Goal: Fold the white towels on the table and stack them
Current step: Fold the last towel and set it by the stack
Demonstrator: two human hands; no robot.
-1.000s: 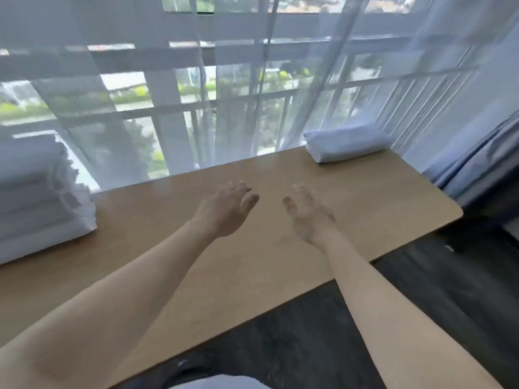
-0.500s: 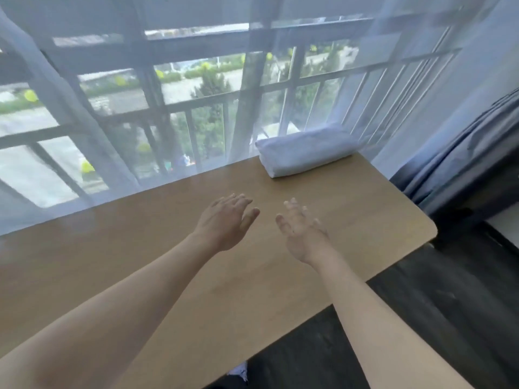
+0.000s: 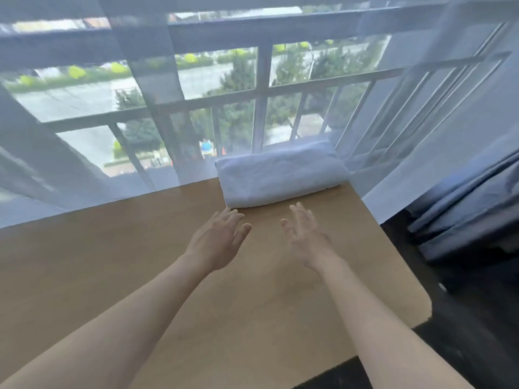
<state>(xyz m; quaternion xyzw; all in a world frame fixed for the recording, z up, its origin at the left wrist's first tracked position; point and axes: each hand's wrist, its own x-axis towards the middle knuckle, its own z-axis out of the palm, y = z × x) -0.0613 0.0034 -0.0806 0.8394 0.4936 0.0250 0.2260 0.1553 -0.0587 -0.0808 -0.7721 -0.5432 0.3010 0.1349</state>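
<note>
Both hands, left hand point(image 3: 217, 242) and right hand point(image 3: 307, 237), stayed loose and empty but had closed in on the folded white towel point(image 3: 280, 175) at 12 o'clock on the tabletop point(image 3: 112, 262); pickup for stacking looked imminent.

Both arms reach out over the wooden worktop point(image 3: 118, 265). The left hand point(image 3: 216, 242) and right hand point(image 3: 307, 237) hover with fingers point(image 3: 299, 211) stretched out, just short of a folded white towel point(image 3: 280, 175) at the far edge, against the sheer curtain point(image 3: 84, 169).
</note>
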